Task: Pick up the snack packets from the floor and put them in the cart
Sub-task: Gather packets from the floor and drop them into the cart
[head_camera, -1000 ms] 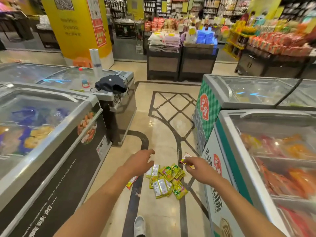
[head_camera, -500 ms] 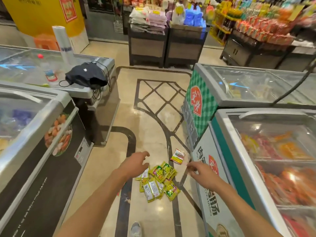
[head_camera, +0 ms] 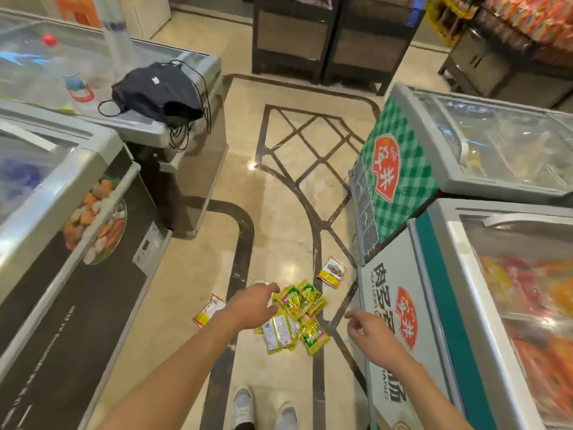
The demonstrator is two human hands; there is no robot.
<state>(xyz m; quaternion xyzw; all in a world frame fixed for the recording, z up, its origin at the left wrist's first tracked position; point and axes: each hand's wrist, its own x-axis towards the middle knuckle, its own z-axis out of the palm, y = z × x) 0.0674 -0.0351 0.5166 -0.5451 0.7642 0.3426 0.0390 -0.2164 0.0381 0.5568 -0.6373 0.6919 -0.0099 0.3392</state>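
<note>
Snack packets: a heap of yellow-green packets (head_camera: 297, 318) lies on the tiled floor (head_camera: 279, 212) between the freezers; one red-and-white packet (head_camera: 332, 271) lies apart near the right freezer (head_camera: 403, 305); another (head_camera: 209, 310) lies just left of the heap
Left hand (head_camera: 251, 308): stretched out above the heap; fingers loosely spread, holding nothing
Right hand (head_camera: 370, 333): stretched out beside the heap; fingers apart, empty
Left freezer top: a dark bag (head_camera: 158, 91) rests there

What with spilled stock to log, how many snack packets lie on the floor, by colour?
Yellow-green packets: 4 showing in the pile; others may be hidden
Red-and-white packets: 2
Total: 6 showing
</note>
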